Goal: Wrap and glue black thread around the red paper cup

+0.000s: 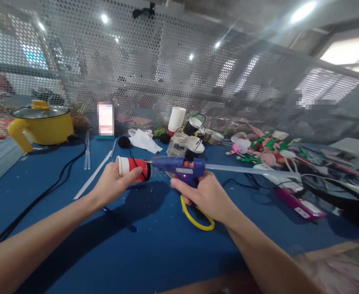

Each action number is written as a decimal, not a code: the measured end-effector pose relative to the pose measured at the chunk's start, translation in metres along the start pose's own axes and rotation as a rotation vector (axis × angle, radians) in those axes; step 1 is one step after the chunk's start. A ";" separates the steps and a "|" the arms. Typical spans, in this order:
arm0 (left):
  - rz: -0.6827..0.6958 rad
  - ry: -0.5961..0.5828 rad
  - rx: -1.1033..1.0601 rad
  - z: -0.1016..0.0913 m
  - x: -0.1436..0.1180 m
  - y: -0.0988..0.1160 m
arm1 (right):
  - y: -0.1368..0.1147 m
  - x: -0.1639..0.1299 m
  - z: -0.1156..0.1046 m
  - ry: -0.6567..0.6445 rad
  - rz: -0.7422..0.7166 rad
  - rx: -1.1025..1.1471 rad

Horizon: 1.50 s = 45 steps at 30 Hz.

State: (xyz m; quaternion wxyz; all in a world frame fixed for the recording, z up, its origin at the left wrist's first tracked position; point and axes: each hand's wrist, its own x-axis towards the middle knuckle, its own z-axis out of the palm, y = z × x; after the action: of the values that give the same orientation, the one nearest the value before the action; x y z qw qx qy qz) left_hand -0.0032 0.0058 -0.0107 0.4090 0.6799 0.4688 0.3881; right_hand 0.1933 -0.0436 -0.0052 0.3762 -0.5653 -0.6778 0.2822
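My left hand (118,179) is wrapped round a red paper cup (133,164) lying on its side in the air, its white part toward the left and a black band at its right end. A black cord runs from the cup to a black pompom (124,142) behind it. My right hand (202,188) grips a blue glue gun (173,164), whose lit red light shows on its side. The gun's nozzle is at the cup's black end; whether they touch I cannot tell. A long clear glue stick (234,168) sticks out of the gun's back.
On the blue table (106,253), yellow-handled scissors (202,224) lie below my right hand. A yellow electric pot (44,126) and a phone (106,119) stand at the back left. Stacked paper cups (177,118) and a clear jar (178,143) stand behind the gun. A purple power strip (300,205) lies right.
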 end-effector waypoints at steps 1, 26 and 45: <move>0.009 0.008 0.028 0.000 -0.001 0.001 | 0.000 0.000 0.001 0.007 -0.008 -0.015; 0.028 0.137 0.124 0.003 -0.004 0.003 | 0.003 -0.004 0.008 0.057 -0.086 -0.197; -0.008 0.071 0.006 0.002 -0.001 0.002 | 0.007 -0.006 0.010 0.091 -0.254 -0.414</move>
State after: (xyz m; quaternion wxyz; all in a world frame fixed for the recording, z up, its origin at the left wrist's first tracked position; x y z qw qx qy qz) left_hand -0.0006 0.0038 -0.0099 0.3914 0.6650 0.4870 0.4091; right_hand 0.1896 -0.0475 -0.0175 0.3152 -0.5525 -0.7692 0.0620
